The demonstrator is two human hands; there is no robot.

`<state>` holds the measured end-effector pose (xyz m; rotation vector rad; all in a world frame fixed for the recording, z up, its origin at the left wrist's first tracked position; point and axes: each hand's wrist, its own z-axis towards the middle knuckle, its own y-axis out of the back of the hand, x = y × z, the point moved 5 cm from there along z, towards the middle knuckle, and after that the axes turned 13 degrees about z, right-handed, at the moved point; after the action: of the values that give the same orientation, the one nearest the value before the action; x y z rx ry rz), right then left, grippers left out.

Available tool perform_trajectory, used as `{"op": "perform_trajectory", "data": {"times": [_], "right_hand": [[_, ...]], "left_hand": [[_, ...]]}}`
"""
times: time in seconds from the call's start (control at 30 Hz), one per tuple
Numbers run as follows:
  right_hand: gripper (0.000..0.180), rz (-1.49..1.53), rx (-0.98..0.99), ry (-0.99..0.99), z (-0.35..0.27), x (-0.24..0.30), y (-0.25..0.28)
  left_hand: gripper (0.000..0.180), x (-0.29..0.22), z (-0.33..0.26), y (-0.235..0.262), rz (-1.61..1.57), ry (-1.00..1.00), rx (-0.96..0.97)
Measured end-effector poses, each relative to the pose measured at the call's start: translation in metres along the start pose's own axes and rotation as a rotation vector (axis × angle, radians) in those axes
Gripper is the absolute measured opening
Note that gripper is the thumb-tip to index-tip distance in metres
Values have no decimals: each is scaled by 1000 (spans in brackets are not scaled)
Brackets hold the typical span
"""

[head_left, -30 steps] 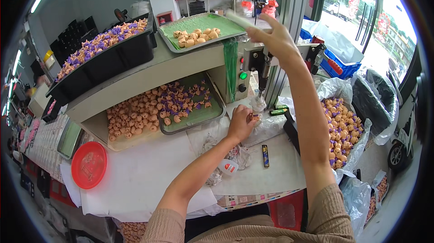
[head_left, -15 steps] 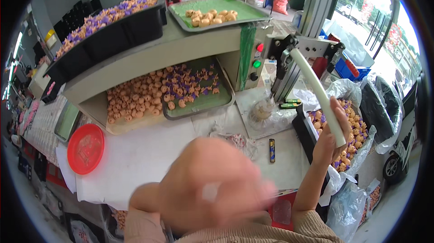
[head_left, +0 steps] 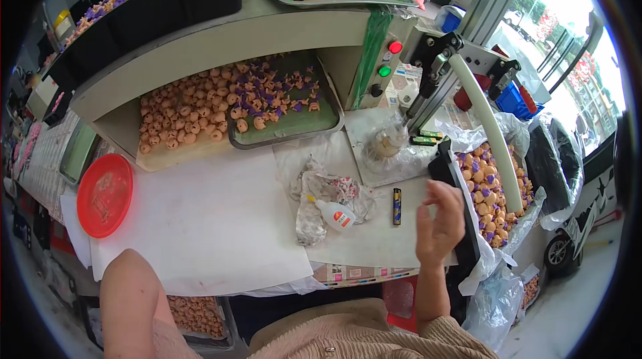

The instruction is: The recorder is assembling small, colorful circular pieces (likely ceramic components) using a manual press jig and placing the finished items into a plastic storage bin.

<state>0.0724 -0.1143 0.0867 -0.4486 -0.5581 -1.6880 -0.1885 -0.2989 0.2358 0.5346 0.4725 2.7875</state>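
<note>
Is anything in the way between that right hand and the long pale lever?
In the picture, the black bin and tan pieces show across the gap between the right hand and the pale lever. Both seem lower than the lever, so probably neither blocks the hand.

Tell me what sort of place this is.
Probably a toy workshop: a metal press with a long white curved handle, round peach heads heaped under a grey shelf, and peach and purple figurine parts lying in clear plastic sheeting.

Ribbed tan knit top (head_left: 364,329), matching sleeves (head_left: 445,337), bare right hand (head_left: 441,224)
</note>
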Motion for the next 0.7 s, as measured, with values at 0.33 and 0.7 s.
{"op": "perform_trajectory", "data": {"times": [0.33, 0.7], "right_hand": [[33, -74, 303, -228, -39, -24, -41], [25, 34, 329, -358, -46, 1, -50]], "left_hand": [[27, 60, -13, -160, -404, 347, 404], [67, 129, -137, -329, 117, 570, 900]]}}
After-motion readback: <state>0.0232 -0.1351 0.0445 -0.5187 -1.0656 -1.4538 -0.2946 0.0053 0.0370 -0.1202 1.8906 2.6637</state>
